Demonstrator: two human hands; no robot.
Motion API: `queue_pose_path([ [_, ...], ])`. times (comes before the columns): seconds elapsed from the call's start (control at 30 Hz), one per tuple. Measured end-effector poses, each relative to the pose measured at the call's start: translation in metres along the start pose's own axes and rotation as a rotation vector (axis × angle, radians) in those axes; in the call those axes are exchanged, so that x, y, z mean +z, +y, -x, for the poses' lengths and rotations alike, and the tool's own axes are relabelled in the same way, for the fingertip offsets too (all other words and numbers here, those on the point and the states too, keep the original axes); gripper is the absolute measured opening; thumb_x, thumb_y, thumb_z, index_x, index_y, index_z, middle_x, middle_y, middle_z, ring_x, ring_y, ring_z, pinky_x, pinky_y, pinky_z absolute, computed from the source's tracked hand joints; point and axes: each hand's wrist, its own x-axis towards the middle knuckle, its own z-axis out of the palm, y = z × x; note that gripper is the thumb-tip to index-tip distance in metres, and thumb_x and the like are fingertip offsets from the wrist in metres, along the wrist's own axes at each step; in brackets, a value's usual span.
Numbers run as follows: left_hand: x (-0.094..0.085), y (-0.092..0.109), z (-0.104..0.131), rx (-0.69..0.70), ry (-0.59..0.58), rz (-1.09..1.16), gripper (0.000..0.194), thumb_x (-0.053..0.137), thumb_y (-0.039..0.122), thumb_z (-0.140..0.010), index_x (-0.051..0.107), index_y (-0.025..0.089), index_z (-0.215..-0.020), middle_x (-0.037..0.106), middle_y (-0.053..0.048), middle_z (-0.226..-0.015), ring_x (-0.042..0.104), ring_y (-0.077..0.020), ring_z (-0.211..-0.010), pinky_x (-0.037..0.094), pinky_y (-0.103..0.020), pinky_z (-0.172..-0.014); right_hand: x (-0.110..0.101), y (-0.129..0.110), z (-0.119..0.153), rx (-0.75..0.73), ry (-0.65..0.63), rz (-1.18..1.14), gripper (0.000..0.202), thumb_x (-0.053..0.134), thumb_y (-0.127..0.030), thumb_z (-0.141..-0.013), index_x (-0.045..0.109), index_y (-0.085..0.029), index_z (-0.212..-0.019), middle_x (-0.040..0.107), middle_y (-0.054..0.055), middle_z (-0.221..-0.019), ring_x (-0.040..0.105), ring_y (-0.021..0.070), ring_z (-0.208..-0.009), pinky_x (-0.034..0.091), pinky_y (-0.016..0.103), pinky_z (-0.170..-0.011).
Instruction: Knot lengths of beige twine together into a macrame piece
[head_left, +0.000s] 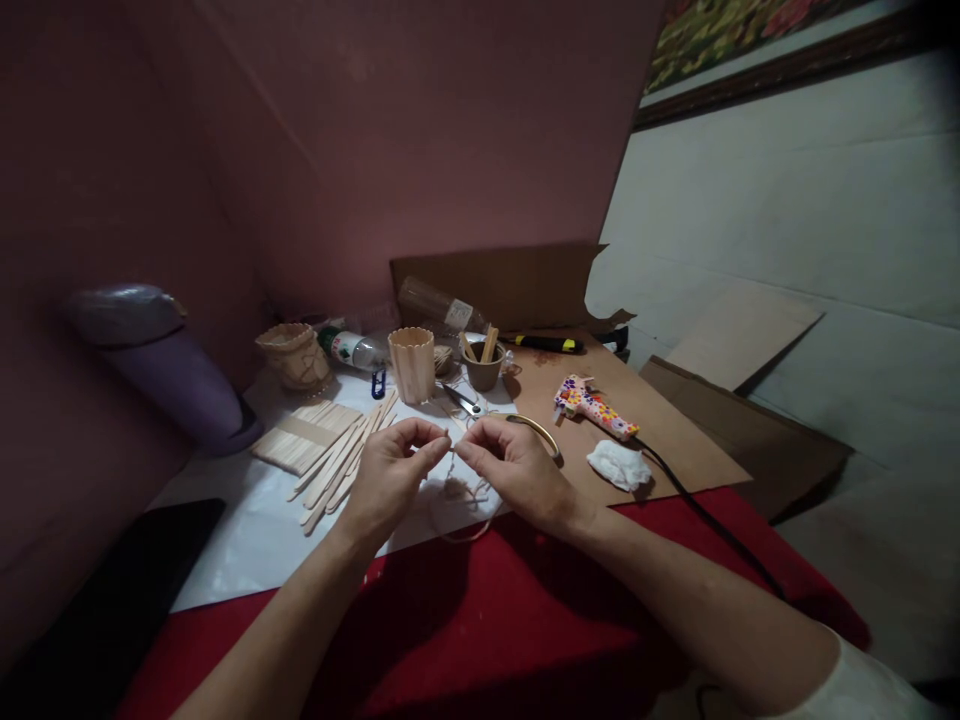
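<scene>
My left hand (394, 475) and my right hand (521, 470) meet at the fingertips above the white paper (240, 550). Both pinch a thin, light-coloured string (452, 468), which dangles between them and gathers in a loose tangle below; part of it loops over the paper's front edge. Just behind my right hand lie scissors (471, 408), their handle partly covered by that hand. Left of my left hand, loose wooden craft sticks (337, 465) fan out beside a banded bundle of sticks (289, 445). A cup covered in craft sticks (412, 366) stands upright beyond my hands.
A flowered glue gun (592, 405) and crumpled white tissue (619, 466) rest on brown cardboard (694, 460) at the right, with a black cord (697, 510). Behind are a decorated pot (295, 358), plastic bottles (352, 348) and a small brown pot (482, 372). A purple container (176, 370) stands left.
</scene>
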Motion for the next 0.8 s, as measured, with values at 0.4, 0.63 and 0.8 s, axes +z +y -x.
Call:
queue_pose_path([
  [0.4,0.007,0.008,0.004,-0.076,0.035,0.184,0.018,0.073,0.029,-0.065,0.066,0.012,-0.066,0.06,-0.002,-0.059,0.051,-0.0107,-0.052,0.041,-0.022,-0.045,-0.002,-0.006,0.002,-0.055,0.009,0.072,0.021,0.054,-0.025,-0.083,0.052,-0.017,-0.064,0.051,-0.002,-0.061,0.045,0.0102,-0.059,0.035,0.024,-0.056],
  [0.63,0.004,0.008,0.003,-0.221,0.036,0.31,0.017,0.073,0.026,-0.063,0.063,0.012,-0.064,0.06,-0.003,-0.061,0.052,-0.0115,-0.057,0.038,-0.02,-0.043,-0.002,-0.008,0.002,-0.03,0.109,0.089,0.02,0.057,-0.026,-0.081,0.054,-0.017,-0.064,0.05,-0.003,-0.058,0.042,0.0092,-0.055,0.033,0.023,-0.053],
  [0.8,0.006,0.01,0.005,-0.308,-0.067,0.603,0.005,0.066,0.017,-0.065,0.062,0.014,-0.064,0.059,0.0,-0.067,0.053,-0.0095,-0.064,0.044,-0.02,-0.058,-0.001,-0.009,0.003,-0.021,0.053,0.038,0.021,0.055,-0.025,-0.082,0.051,-0.017,-0.063,0.049,-0.002,-0.06,0.043,0.0098,-0.058,0.034,0.023,-0.056],
])
